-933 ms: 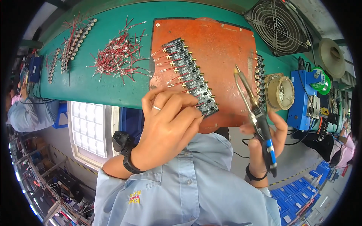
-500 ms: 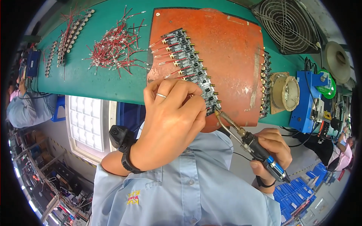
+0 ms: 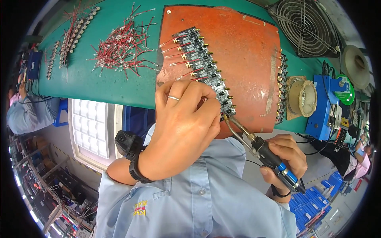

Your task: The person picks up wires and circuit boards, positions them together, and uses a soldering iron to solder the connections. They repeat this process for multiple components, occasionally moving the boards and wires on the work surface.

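Note:
A slanting strip of small black circuit boards lies on the orange mat, with short red wires sticking out from its left edge and brass-coloured parts along its right. My left hand, with a ring on one finger, is closed in a pinch over the strip's lower left edge; its own fingers hide what is in them. My right hand grips a soldering iron with a thin metal tube beside its shaft. The iron's tip is at the strip's near end, close to my left fingertips.
A pile of red-wired parts and rows of small round parts lie on the green table. Another board strip lies along the mat's right edge. Beyond are a round pot, a blue device and a fan.
The iron's tip has shifted slightly left along the strip's near end. My left hand has moved a little to the right, still pinched. The mat and strip appear marginally shifted in view.

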A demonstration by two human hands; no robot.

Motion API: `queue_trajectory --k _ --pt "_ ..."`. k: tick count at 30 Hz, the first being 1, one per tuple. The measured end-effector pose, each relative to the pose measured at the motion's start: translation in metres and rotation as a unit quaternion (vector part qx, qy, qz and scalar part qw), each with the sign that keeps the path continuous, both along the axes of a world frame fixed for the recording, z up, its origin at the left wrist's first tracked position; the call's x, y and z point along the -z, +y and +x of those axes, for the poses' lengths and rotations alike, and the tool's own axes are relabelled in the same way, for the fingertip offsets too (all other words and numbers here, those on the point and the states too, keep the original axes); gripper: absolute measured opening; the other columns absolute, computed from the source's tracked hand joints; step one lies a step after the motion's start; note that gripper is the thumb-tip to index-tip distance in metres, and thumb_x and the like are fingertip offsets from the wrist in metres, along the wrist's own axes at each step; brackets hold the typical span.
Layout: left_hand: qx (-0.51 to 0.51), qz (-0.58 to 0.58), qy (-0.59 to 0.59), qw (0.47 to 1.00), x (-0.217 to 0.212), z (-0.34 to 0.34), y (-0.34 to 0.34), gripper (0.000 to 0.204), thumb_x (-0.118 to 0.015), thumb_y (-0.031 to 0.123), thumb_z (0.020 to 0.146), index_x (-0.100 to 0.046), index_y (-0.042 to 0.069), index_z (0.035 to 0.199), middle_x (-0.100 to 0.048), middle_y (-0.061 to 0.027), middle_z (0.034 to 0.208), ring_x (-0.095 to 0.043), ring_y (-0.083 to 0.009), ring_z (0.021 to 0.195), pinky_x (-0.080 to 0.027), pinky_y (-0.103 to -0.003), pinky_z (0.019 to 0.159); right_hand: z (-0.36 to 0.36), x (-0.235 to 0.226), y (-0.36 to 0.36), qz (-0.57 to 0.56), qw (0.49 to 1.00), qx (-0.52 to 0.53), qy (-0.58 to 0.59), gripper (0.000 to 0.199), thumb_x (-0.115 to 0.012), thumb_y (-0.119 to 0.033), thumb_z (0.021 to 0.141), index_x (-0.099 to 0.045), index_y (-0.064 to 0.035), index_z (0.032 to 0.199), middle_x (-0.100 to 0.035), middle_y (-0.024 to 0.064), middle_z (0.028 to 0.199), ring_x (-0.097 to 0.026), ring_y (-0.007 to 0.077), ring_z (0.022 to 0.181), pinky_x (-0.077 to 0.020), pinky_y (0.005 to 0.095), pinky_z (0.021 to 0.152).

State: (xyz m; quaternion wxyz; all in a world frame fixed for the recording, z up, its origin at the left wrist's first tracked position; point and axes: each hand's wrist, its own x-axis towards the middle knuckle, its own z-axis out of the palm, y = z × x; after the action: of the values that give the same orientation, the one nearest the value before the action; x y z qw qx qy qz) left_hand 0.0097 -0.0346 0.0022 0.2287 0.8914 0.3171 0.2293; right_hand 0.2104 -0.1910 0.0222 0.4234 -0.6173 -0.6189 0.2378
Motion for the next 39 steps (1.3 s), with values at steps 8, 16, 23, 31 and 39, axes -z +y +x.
queue_trajectory --k 8,16,23,31,39 --pt "-0.003 -0.002 0.001 1.0 -0.001 0.001 0.0 0.016 -0.071 0.001 0.066 -0.06 0.008 0.076 -0.058 -0.0036 0.099 -0.051 -0.0252 0.098 -0.035 -0.038 0.087 0.001 -0.003 0.0 0.01 1.0 0.002 -0.007 0.045 -0.085 -0.022 0.065 -0.066 0.0043 0.096 -0.066 0.0189 0.09 -0.066 0.0324 0.083 -0.053 0.0392 0.073" --pt "-0.002 0.005 0.008 1.0 0.0 0.0 0.0 0.017 -0.071 0.001 0.064 -0.059 0.008 0.075 -0.058 -0.0034 0.099 -0.05 -0.0254 0.097 -0.035 -0.038 0.088 0.005 -0.002 -0.005 0.023 1.0 0.012 0.013 0.05 -0.084 -0.027 0.067 -0.065 0.005 0.1 -0.066 0.019 0.091 -0.066 0.0323 0.083 -0.0522 0.0395 0.073" --pt "0.004 0.004 0.001 1.0 -0.002 -0.002 0.002 0.017 -0.072 0.003 0.067 -0.059 0.008 0.076 -0.061 -0.0025 0.098 -0.054 -0.0244 0.098 -0.034 -0.041 0.091 0.004 0.006 -0.004 0.035 0.998 0.041 0.043 0.05 -0.084 -0.024 0.067 -0.064 0.005 0.102 -0.066 0.0191 0.092 -0.064 0.0309 0.084 -0.0508 0.039 0.075" --pt "0.013 -0.056 -0.033 0.998 -0.012 -0.015 0.009 0.01 -0.07 0.007 0.078 -0.059 0.006 0.077 -0.064 -0.0041 0.092 -0.059 -0.0235 0.088 -0.035 -0.046 0.094 0.004 0.015 -0.001 0.058 0.991 0.079 0.086 0.05 -0.083 -0.023 0.067 -0.064 0.0058 0.103 -0.065 0.0196 0.096 -0.062 0.0289 0.087 -0.0489 0.0381 0.079" --pt "-0.084 -0.09 -0.117 0.985 -0.01 -0.051 0.05 0.009 -0.069 0.007 0.082 -0.062 0.003 0.078 -0.066 -0.0077 0.093 -0.06 -0.0248 0.086 -0.041 -0.037 0.087 -0.001 0.021 0.0 0.089 0.977 0.157 0.116 0.053 -0.08 -0.031 0.073 -0.061 0.0059 0.106 -0.062 0.0185 0.1 -0.059 0.0261 0.092 -0.0462 0.0355 0.081"
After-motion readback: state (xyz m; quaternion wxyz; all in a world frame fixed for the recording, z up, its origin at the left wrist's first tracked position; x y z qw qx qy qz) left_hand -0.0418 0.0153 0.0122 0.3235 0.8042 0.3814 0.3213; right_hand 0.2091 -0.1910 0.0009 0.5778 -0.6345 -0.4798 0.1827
